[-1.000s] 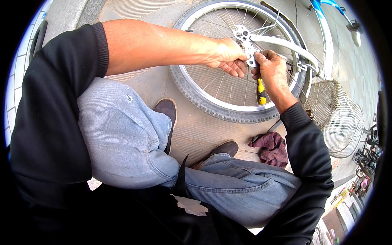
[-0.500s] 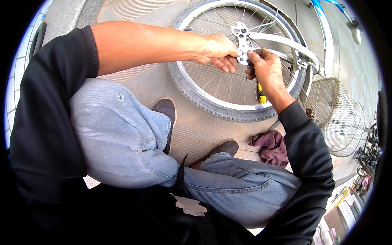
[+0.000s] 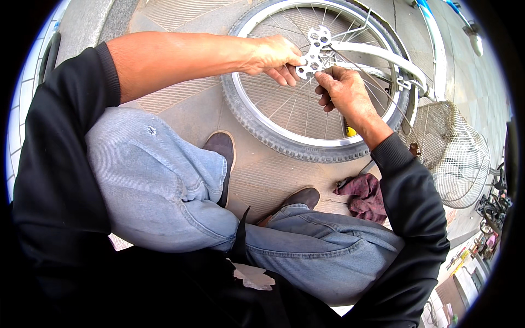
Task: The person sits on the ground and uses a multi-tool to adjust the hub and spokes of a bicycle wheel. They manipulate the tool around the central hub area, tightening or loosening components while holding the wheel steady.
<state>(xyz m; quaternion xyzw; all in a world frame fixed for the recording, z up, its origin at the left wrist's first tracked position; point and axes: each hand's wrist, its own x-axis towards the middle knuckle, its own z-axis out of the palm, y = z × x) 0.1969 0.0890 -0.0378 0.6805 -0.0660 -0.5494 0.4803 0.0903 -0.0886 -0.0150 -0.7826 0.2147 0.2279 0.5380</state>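
Observation:
A flat silver multi-hole bicycle wrench (image 3: 313,52) is held between my two hands, above the hub area of a bicycle wheel (image 3: 306,152). My left hand (image 3: 273,56) pinches the lower left edge of the wrench between thumb and fingers. Its lower right corner is between the thumb and forefinger of my right hand (image 3: 345,92), whose other fingers curl below. The wheel has a silver rim and a knobbly grey tyre. A white fork (image 3: 377,50) runs from the hub toward the right. The wrench and hands hide the hub.
Right of the wheel is a wire mesh basket (image 3: 462,158). A dark red cloth (image 3: 365,199) lies on the paving near my right forearm. A yellow object (image 3: 350,132) shows below the spokes. Blue and white bicycle tubes (image 3: 435,41) stand at the upper right.
Both hands have shifted slightly left with the wrench, which has turned a little and now slants, its lower end further left. The wheel stays in place.

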